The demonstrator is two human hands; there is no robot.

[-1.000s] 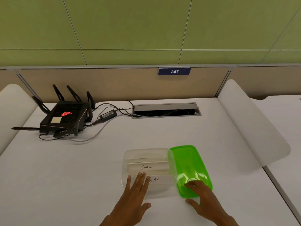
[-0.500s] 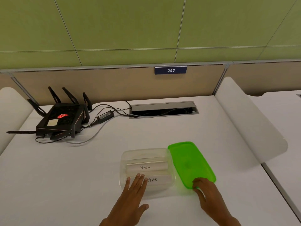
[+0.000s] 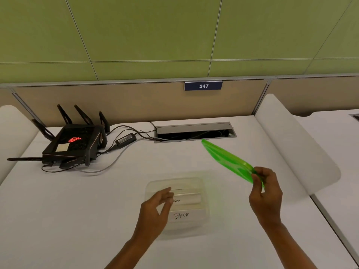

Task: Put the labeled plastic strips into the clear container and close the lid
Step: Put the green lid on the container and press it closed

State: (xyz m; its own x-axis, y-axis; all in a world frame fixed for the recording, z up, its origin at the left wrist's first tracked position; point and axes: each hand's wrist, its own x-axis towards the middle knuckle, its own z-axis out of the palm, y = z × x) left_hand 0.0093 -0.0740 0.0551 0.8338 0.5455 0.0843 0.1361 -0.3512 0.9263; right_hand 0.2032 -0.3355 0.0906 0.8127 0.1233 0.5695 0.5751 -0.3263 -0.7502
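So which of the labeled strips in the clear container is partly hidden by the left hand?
The white plastic strip ending in "guin", the farther one: the left hand covers the start of its word. The nearer "Bear" strip reads in full.

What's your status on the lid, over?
Right hand pinching green lid, lifted, tilted. Left hand open over clear container. Labeled strips inside, container uncovered. Nothing blocking.

"247" on blue sign (image 3: 203, 86); "DEAR" on strip (image 3: 186, 215) in container (image 3: 202, 183).
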